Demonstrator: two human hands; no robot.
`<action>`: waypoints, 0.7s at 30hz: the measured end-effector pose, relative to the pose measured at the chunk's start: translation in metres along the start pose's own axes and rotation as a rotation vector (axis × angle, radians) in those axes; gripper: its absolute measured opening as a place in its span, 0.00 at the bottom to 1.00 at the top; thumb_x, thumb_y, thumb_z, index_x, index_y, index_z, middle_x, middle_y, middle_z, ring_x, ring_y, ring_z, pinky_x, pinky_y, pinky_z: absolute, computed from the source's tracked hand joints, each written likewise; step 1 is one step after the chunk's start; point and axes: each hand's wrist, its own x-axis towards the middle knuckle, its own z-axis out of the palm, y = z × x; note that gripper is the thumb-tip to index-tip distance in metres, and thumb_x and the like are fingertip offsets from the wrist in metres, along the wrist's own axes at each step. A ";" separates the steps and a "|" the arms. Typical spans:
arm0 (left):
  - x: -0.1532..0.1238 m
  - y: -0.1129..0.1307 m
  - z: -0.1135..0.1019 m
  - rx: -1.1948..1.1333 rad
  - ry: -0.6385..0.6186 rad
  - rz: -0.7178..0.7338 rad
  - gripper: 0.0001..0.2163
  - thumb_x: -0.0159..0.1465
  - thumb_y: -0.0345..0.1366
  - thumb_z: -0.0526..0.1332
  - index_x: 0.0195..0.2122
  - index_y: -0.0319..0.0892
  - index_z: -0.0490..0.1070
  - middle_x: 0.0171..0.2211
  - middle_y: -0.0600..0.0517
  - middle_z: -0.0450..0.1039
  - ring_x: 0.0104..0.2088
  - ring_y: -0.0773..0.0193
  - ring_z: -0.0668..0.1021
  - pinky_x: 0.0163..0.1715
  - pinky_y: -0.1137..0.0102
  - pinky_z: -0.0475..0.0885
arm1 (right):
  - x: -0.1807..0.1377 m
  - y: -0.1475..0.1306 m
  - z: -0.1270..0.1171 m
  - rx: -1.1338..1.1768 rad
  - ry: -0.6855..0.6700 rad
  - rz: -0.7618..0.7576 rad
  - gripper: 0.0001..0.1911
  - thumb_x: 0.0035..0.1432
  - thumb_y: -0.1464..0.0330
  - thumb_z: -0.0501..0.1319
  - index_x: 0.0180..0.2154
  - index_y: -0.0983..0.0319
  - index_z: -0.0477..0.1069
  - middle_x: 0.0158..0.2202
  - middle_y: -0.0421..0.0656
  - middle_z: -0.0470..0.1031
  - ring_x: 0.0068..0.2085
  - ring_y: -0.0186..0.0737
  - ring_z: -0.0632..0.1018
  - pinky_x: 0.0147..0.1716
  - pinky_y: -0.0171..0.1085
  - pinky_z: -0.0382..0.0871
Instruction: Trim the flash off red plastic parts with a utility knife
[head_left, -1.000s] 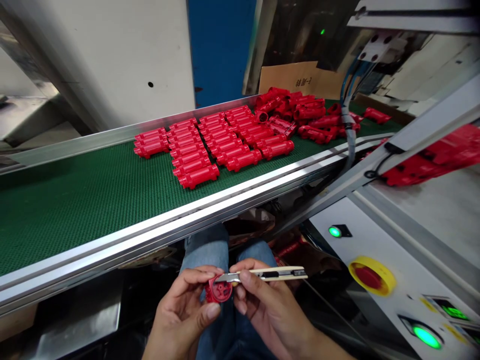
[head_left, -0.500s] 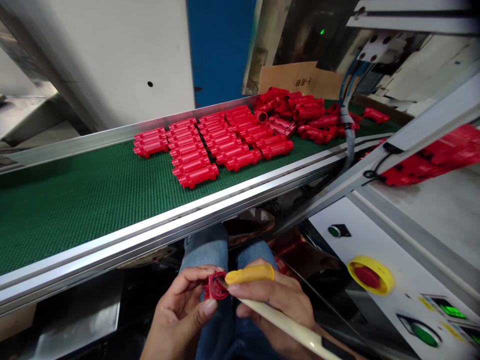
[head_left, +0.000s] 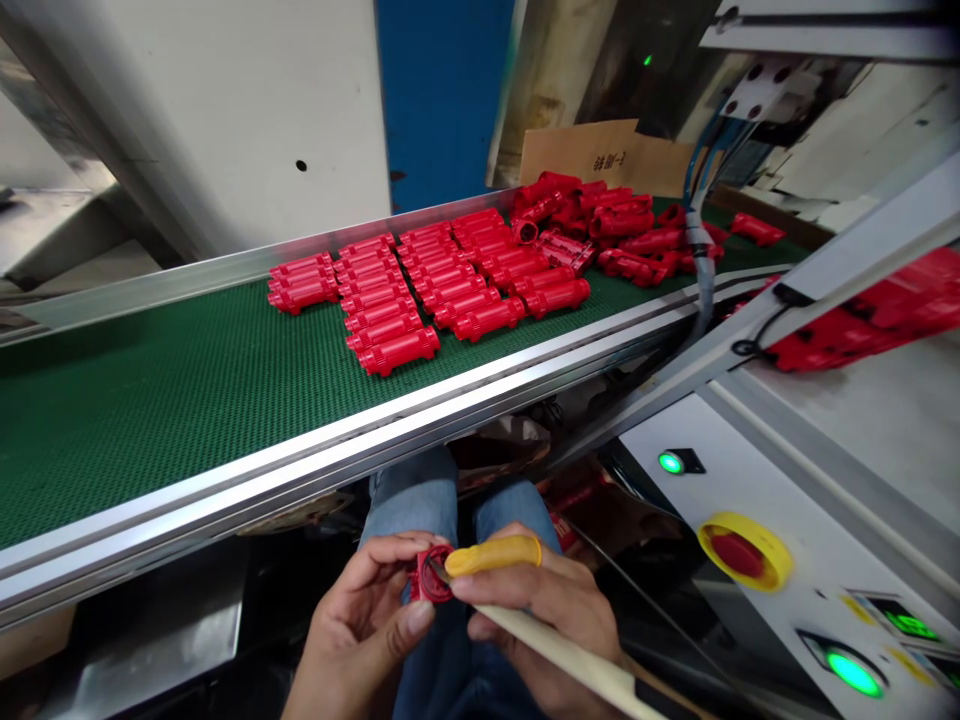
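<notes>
My left hand (head_left: 360, 620) is shut on a short red moulded plastic cylinder (head_left: 433, 575), with its round open end tilted up. My right hand (head_left: 544, 610) grips a cream-coloured utility knife (head_left: 562, 652), whose handle runs down to the lower right. The tip of its metal blade (head_left: 442, 572) sits at the rim of the red part's open end. A yellow finger cot (head_left: 493, 555) covers my right index finger, which lies close above the blade. Most of the blade is hidden by that finger and the red part.
A green conveyor belt (head_left: 150, 430) with aluminium side rails passes in front of me, carrying neat rows of red cylinders (head_left: 420, 290) and a loose heap (head_left: 607, 225). To the right are a control panel (head_left: 780, 560) with a red emergency stop button (head_left: 737, 555) and green lights.
Since the oldest frame, my right hand has swung the knife from lying across the red part to pointing into its open end. The handle now runs down to the lower right.
</notes>
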 end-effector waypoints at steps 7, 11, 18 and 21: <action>-0.002 -0.003 0.000 -0.022 0.019 -0.014 0.17 0.48 0.40 0.86 0.38 0.47 0.88 0.44 0.48 0.86 0.47 0.54 0.85 0.53 0.65 0.80 | 0.001 -0.007 0.002 -0.032 0.034 0.067 0.12 0.71 0.67 0.71 0.54 0.51 0.84 0.47 0.44 0.89 0.46 0.46 0.87 0.53 0.44 0.77; -0.004 -0.003 0.000 -0.043 -0.002 -0.041 0.17 0.50 0.42 0.85 0.39 0.47 0.88 0.43 0.48 0.86 0.41 0.58 0.84 0.56 0.63 0.79 | 0.006 -0.003 -0.003 -0.050 -0.089 -0.015 0.17 0.72 0.73 0.67 0.58 0.52 0.79 0.50 0.47 0.89 0.46 0.49 0.88 0.54 0.49 0.78; -0.004 -0.002 -0.005 -0.045 -0.075 -0.069 0.18 0.52 0.44 0.84 0.41 0.47 0.87 0.42 0.45 0.84 0.43 0.52 0.84 0.47 0.60 0.83 | -0.004 0.019 -0.014 -0.269 0.047 -0.122 0.31 0.70 0.78 0.66 0.67 0.47 0.75 0.47 0.45 0.90 0.49 0.52 0.88 0.56 0.53 0.80; -0.004 -0.003 -0.005 -0.016 -0.048 0.002 0.17 0.51 0.44 0.84 0.40 0.46 0.88 0.44 0.44 0.85 0.48 0.48 0.83 0.53 0.56 0.82 | -0.001 0.012 -0.018 -0.303 0.317 0.135 0.17 0.70 0.74 0.69 0.55 0.48 0.84 0.47 0.45 0.89 0.51 0.50 0.88 0.57 0.49 0.81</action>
